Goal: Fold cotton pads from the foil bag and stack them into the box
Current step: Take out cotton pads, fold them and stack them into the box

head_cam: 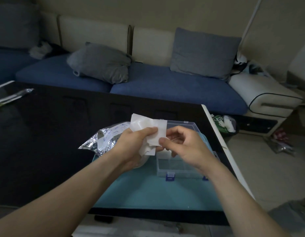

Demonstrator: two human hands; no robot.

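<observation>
The left hand grips a bunch of white cotton pads, its fingers curled round them above the near edge of the foil bag. The right hand pinches the right edge of the top pad between thumb and forefinger, just over the open clear plastic box.

The box sits on a teal mat on the dark surface, its lid tipped back. Something white lies at its far end under the hands, probably pads already stacked, though how many cannot be told. The rest of the box floor looks bare.

By my judgement the task is at an early or middle stage: the pad in hand is not yet folded flat, the left hand holds several more, and the bag may contain others, which the view does not show.
</observation>
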